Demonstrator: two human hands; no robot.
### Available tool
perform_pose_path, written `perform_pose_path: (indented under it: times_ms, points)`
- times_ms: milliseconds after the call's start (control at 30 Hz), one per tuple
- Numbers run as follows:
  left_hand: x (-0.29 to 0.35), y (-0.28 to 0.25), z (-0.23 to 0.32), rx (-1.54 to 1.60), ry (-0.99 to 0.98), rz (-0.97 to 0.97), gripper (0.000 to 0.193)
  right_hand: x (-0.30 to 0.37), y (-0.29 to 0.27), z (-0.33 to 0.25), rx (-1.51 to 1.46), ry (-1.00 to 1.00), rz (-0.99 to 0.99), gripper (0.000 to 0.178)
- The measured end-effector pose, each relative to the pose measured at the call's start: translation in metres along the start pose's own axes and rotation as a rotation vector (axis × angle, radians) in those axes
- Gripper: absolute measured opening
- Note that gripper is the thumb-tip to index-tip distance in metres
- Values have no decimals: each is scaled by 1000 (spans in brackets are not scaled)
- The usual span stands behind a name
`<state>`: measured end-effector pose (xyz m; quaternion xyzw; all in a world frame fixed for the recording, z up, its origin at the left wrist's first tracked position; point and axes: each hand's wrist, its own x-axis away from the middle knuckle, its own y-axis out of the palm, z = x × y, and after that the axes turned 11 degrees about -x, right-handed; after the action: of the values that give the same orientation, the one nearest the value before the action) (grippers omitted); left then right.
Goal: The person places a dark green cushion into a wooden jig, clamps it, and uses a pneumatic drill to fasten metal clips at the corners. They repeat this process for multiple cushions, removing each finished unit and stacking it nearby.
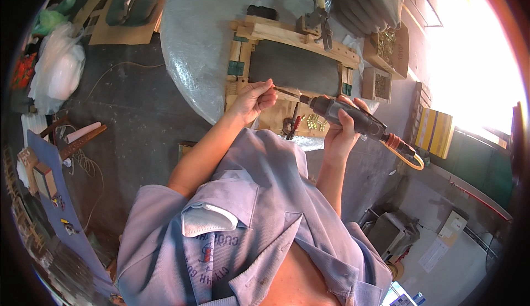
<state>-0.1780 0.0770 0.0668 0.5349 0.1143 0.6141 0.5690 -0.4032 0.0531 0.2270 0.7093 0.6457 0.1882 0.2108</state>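
Observation:
My right hand (341,129) grips a dark pneumatic screwdriver (353,118), its long thin bit (288,92) aimed left. At the bit's tip, my left hand (256,99) is closed in a pinch; whatever sits between thumb and finger is too small to make out. Both hands are above the near edge of a wooden frame (301,38) that surrounds a flat dark panel (295,66). On the frame's near board lie several small brass-coloured metal pieces (313,123). Beside them stands a red-handled clamp (296,124).
Two boxes of small hardware, one cardboard (407,49) and one smaller (377,85), stand right of the frame. Stacked dark cushion-like pieces (367,2) rise behind. A yellow air hose (414,162) trails from the screwdriver. Plastic sheeting (190,57) covers the round table.

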Motion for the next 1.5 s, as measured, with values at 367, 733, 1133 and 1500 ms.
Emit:
perform_pose_path:
  times_ms: [367,733,1133,1500]
  points:
    - [-5,7,8,-79,38,134,24,-2,12,16,14,-14,58,62]
    - [-6,1,9,-126,92,253,21,-18,4,37,-49,210,208,50]
    - [-28,-25,38,-1135,431,512,44,-54,58,81,99,106,144,55]
    - [-65,-45,59,-2161,356,439,47,-92,81,137,530,-127,-254,57]
